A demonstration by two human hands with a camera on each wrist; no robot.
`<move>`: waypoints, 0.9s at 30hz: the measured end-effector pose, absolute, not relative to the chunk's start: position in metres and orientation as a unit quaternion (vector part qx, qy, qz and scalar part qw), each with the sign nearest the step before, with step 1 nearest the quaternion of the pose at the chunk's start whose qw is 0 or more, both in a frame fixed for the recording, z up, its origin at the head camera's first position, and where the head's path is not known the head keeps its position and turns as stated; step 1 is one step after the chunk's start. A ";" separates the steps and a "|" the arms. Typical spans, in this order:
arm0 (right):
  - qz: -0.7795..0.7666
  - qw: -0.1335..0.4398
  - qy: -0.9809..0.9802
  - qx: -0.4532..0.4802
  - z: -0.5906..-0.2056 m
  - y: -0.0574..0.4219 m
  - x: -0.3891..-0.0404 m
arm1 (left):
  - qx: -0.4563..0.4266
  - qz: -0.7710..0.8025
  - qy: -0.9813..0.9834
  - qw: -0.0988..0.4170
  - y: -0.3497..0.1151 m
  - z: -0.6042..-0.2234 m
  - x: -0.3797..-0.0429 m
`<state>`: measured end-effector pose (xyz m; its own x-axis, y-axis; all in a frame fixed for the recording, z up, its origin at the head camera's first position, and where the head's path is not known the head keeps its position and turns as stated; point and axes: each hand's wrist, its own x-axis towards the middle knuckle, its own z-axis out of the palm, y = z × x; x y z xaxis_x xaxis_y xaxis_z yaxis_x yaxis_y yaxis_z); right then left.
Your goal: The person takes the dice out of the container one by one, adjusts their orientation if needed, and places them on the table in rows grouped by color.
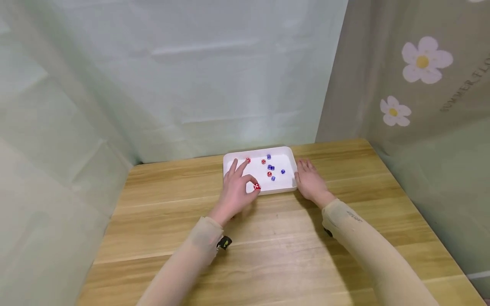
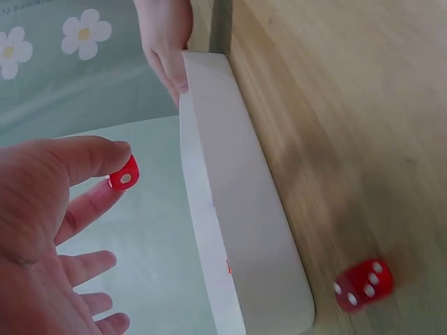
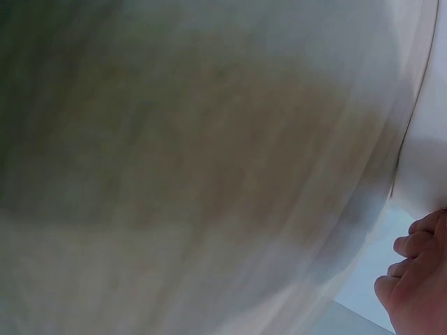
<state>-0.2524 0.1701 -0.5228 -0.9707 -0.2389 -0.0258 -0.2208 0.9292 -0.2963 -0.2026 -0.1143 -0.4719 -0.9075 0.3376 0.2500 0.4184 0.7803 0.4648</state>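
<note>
- My left hand (image 1: 236, 192) pinches a red die (image 1: 257, 186) between thumb and index finger, over the near edge of a white tray (image 1: 281, 161); other fingers spread above its left part.
- My right hand (image 1: 311, 182) lies against the tray's right end.
- Inside: three red dice (image 1: 269, 174), five blue dice (image 1: 283, 171) (two blues sit close; can't tell if touching).
- Tray stands toward the far side of a wood-grain table (image 1: 275, 255).
- Pale cloth (image 1: 210, 76) hangs behind; white flowers (image 1: 423, 61) with yellow centres, right.

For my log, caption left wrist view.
Left grip pinches a red cubic die near a white rectangular tray; another die lies on the wooden table.
</note>
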 end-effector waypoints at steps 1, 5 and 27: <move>-0.146 0.030 0.982 -0.119 -0.523 0.170 -0.252 | -0.202 -0.264 -0.940 0.076 -0.117 -0.473 -0.200; -0.138 0.034 0.983 -0.120 -0.524 0.169 -0.253 | -0.203 -0.266 -0.941 0.059 -0.127 -0.478 -0.189; -0.135 0.028 0.983 -0.121 -0.523 0.169 -0.249 | -0.207 -0.212 -0.955 0.029 -0.161 -0.497 -0.151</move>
<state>-0.2495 0.1686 -0.5227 -0.9689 -0.2464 -0.0222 -0.2312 0.9339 -0.2729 -0.1512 -0.1614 -0.4973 -0.9124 0.3836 0.1427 0.4079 0.8240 0.3933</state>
